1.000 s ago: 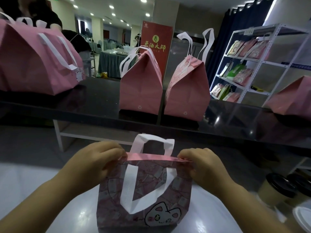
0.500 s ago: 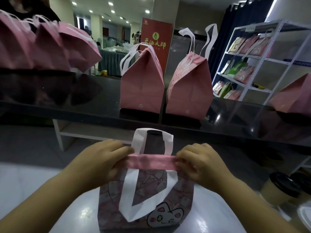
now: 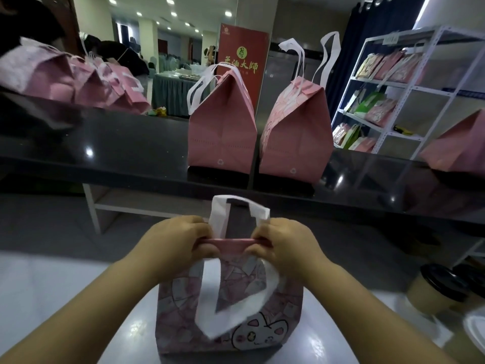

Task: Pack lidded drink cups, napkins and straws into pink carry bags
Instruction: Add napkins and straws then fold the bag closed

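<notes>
A pink carry bag point(image 3: 181, 319) with white handles and a cartoon rabbit print stands on the white table in front of me. My left hand point(image 3: 175, 243) and my right hand point(image 3: 286, 245) pinch the two ends of its folded-over top edge, holding the mouth closed. One white handle sticks up behind the fold, the other hangs down the front. What is inside the bag is hidden. Lidded drink cups point(image 3: 435, 292) with black lids stand at the right edge of the table.
Two closed pink bags point(image 3: 221, 127) point(image 3: 296, 135) stand on the black counter point(image 3: 126, 153) behind. Several more pink bags point(image 3: 78, 82) lie at far left, one point(image 3: 462, 145) at far right. A white shelf rack point(image 3: 388, 88) holds packets.
My hands have moved closer together along the bag's top and folded the pink edge down further. The pile of bags at far left has shifted lower on the counter.
</notes>
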### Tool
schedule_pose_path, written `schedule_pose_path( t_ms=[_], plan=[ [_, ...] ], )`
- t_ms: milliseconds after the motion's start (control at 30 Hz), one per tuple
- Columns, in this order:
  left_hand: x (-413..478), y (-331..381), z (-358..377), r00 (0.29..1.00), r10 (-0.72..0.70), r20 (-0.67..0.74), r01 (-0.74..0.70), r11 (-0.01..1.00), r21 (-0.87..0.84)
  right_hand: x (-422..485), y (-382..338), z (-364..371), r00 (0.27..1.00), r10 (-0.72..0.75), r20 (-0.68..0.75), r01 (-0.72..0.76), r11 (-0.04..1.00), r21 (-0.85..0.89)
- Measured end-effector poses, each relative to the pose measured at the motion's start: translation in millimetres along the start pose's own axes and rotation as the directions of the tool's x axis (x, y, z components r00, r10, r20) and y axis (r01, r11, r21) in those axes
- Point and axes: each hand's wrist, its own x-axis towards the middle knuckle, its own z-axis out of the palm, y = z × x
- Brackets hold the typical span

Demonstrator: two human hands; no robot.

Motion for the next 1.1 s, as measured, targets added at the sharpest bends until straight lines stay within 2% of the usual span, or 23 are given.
schedule_pose_path(
  t_ms=[67,200,367,533,633,733,800,1100],
  plan=[
    [-4.9,-2.0,-1.5,1.000,-0.010,-0.015,0.010,0.999,-0.035,-5.3,5.2,-4.5,0.999,0.035,0.031,-0.035,0.999,0.006],
    [-11.0,-0.8,-5.2,1.000,-0.014,-0.010,0.013,0.997,-0.073,-11.8,13.6,-11.2,0.993,0.055,0.103,-0.072,0.982,0.173],
    [-13.7,-0.4,-11.7,0.999,-0.046,0.028,0.050,0.988,-0.146,-20.9,22.9,-18.2,0.987,0.141,0.081,-0.142,0.990,0.006],
    [-15.2,-1.1,-14.5,0.995,-0.062,0.076,0.075,0.978,-0.192,-35.1,29.7,-16.5,0.981,0.156,0.116,-0.171,0.976,0.137],
    [-15.6,-3.5,-15.7,0.991,-0.063,0.114,0.087,0.972,-0.220,-42.8,34.1,-14.6,0.968,0.232,0.096,-0.246,0.955,0.164],
    [-16.5,-6.7,-16.6,0.994,-0.089,0.058,0.099,0.974,-0.206,-50.1,37.3,-9.9,0.937,0.339,0.086,-0.349,0.925,0.153],
    [-16.9,-7.6,-18.2,0.997,-0.073,0.033,0.078,0.975,-0.206,-56.1,38.7,-11.1,0.921,0.378,0.091,-0.389,0.897,0.208],
    [8.0,11.2,-26.2,0.998,0.053,-0.016,-0.055,0.933,-0.357,-87.4,54.6,-51.2,0.892,0.444,-0.086,-0.367,0.822,0.435]
  ],
)
